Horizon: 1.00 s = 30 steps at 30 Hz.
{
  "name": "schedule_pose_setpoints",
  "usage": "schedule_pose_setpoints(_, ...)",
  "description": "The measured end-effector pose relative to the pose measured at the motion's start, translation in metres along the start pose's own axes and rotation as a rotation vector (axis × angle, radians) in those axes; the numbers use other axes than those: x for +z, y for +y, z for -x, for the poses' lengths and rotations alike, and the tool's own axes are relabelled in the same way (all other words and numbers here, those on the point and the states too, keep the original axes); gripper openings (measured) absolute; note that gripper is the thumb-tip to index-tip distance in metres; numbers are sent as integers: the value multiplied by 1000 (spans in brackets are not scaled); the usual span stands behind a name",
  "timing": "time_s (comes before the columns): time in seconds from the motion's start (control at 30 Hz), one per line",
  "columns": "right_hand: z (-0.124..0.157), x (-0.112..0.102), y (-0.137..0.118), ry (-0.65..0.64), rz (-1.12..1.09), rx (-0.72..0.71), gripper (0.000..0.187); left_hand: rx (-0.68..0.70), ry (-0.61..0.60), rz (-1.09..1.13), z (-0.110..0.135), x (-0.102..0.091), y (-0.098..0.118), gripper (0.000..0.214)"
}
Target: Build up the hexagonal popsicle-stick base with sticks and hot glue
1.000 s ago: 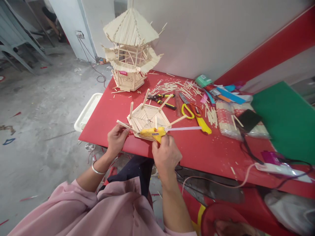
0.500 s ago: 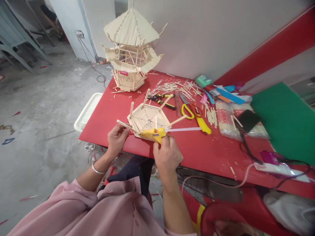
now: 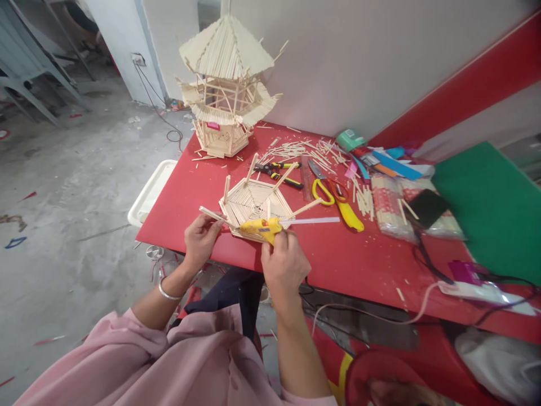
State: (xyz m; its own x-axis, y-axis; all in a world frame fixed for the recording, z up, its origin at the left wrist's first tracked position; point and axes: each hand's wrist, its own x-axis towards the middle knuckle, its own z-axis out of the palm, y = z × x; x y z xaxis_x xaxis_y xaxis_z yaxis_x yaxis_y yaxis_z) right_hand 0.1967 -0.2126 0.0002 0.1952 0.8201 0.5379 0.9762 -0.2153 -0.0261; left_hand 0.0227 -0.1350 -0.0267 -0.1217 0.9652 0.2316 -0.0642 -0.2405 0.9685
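Observation:
My right hand (image 3: 285, 265) is wrapped round the handle of a yellow hot glue gun (image 3: 262, 226). A long clear glue stick (image 3: 315, 220) sticks out of the gun's back end. The nozzle points left, at the foot of a wooden stick (image 3: 212, 213) on the near left corner of a hexagonal stick base (image 3: 257, 206). My left hand (image 3: 202, 239) pinches that stick, which leans outward to the left. Several other short posts (image 3: 251, 169) rise from the base's corners. Whether the nozzle touches the wood, I cannot tell.
A pagoda model made of sticks (image 3: 228, 84) stands at the table's back left. Beyond the base lie pliers (image 3: 287, 176), scissors (image 3: 323, 189) and loose sticks (image 3: 291, 149). Bagged sticks (image 3: 391, 206), a green board (image 3: 490, 208) and a power strip (image 3: 486, 296) are at right.
My right hand and the glue gun have shifted slightly to the left, with the nozzle still at the stick's foot. My left hand keeps its hold in the same place.

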Motion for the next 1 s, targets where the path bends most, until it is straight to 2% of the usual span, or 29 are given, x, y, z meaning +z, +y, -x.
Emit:
schedule_pose_setpoints(0.4,0,-4,1,-41,16,14,22,0,25,-25,-1,1,2,27)
schedule_pose_setpoints(0.6,1,-7,2,14,44,-2,20,-1,26,-28,-1,2,3,29)
schedule_pose_setpoints(1.0,5,-9,3,-7,5,-9,19,24,24,-26,-1,2,2,27)
